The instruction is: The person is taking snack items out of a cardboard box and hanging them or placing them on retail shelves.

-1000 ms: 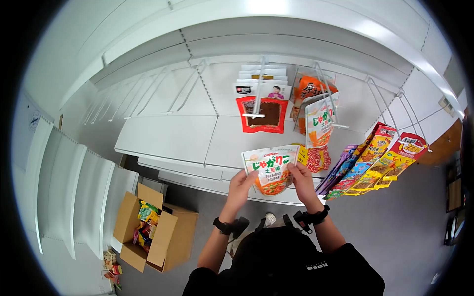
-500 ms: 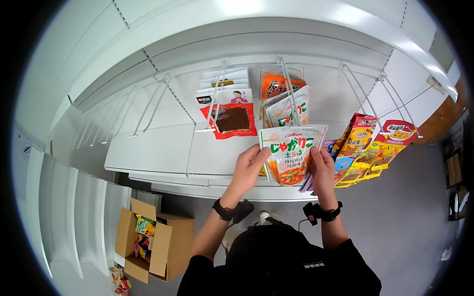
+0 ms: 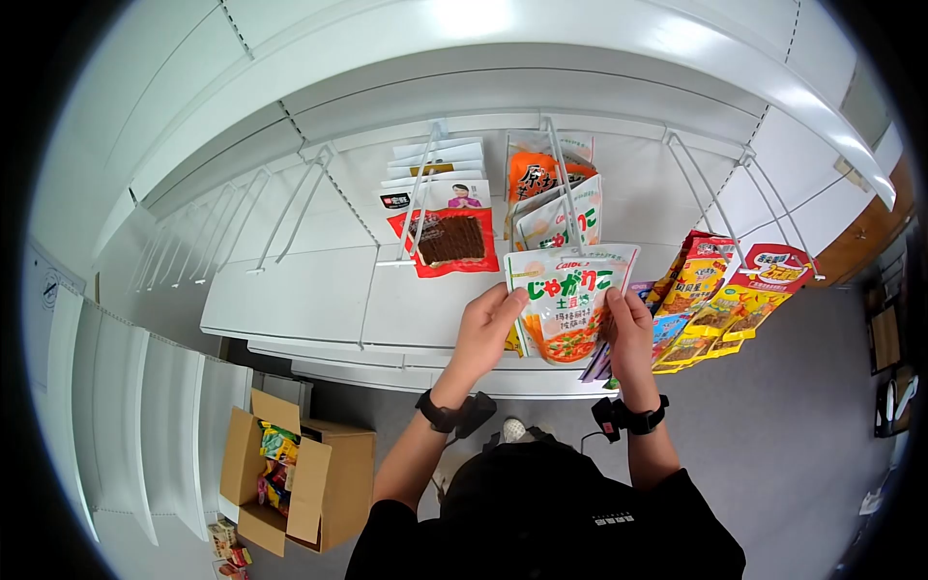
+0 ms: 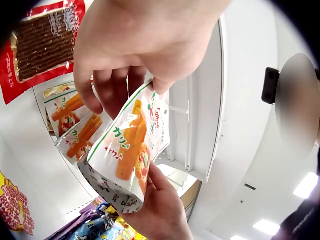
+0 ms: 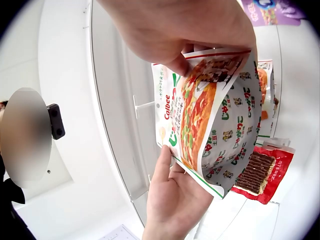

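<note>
- So the landmark here is the white wire hook [image 3: 565,188] with Calbee pouches on it; all my places go off that.
- Held Calbee Jagarico pouch [image 3: 570,309] is right at the hook's front end, held up with its printed front toward the person. Can't tell if its top touches the wire.
- Left hand [image 3: 488,329], a bit left of the hook's tip, pinches the pouch's left edge, thumb on the front, fingers round the back.
- Right hand [image 3: 633,333], to the right of the tip, pinches the other edge, thumb on the front too.
- On the hook itself: a hanging Calbee pouch [image 3: 561,220] with an orange pack [image 3: 532,174] behind it.
- Next hook over, left of the landmark: a red-and-white snack pack [image 3: 449,237] with brown strips showing, more packs stacked behind.
- Right of the hook: yellow and red snack bags [image 3: 701,280] hanging in rows.
- Way below and left of the hook: an open cardboard box [image 3: 346,478] with colourful snack bags [image 3: 278,464] inside.
</note>
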